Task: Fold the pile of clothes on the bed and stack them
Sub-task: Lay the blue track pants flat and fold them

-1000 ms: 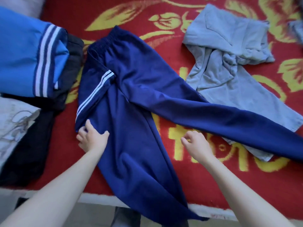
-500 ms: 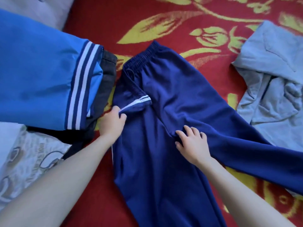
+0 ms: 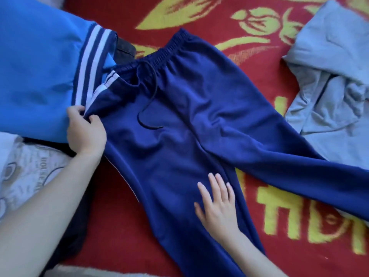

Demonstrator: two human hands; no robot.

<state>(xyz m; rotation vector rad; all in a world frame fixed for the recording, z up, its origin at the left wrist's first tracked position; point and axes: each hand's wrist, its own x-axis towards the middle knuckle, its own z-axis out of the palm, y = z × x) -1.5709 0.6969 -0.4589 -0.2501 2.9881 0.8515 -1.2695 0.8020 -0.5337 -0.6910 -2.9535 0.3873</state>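
Note:
Navy track pants [image 3: 179,116] with white side stripes lie spread on the red and yellow bed cover [image 3: 199,23], waistband at the top, drawstring loose, legs running down and to the right. My left hand [image 3: 85,132] pinches the pants' left side seam by the stripes. My right hand [image 3: 217,202] lies flat with straight fingers on the near leg. A folded bright blue garment [image 3: 36,66] with white stripes tops a stack at the left, over a black garment [image 3: 123,50].
A crumpled light grey garment [image 3: 329,76] lies unfolded at the right, partly under the pants' far leg. A white printed fabric [image 3: 26,176] sits at the lower left beside the stack. The bed's near edge runs along the bottom.
The pants' hip has been pulled out flat to the left, the waistband now spread wide. My right hand left the crotch and moved down, flattening on the near leg.

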